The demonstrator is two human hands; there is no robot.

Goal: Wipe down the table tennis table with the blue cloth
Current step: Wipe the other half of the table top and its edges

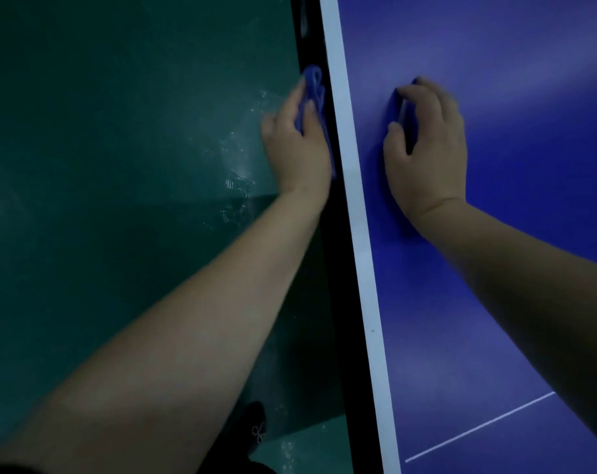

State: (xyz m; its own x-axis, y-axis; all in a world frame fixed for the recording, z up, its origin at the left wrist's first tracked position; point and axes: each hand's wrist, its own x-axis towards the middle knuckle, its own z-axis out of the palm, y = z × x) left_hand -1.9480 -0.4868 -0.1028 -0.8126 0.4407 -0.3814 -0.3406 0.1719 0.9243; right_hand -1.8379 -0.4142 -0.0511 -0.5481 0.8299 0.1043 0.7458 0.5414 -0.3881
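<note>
Green floor (119, 165) fills the left side, smooth and faintly glossy, with scuffed whitish marks catching the light near the table's edge. Down low, a dark shoe (252, 425) with a pale lace sits on that floor. Moving across, the left hand (297, 142) is wrapped around the blue cloth (312, 94), fingers and thumb clamped on the bunched, soft folds, and the cloth is pressed against the black side edge (338, 268) of the table, just below the top. No writing or label shows on the cloth. Next comes the white border stripe (355, 234), flat and matte, running the whole length of the table tennis table (512, 63). Its blue surface is smooth with a soft sheen, and a thin white line (478, 427) crosses it near the bottom. Over on that surface the right hand (427, 142) rests, fingertips and thumb planted on the top, fingers arched, holding nothing, well apart from the cloth.
</note>
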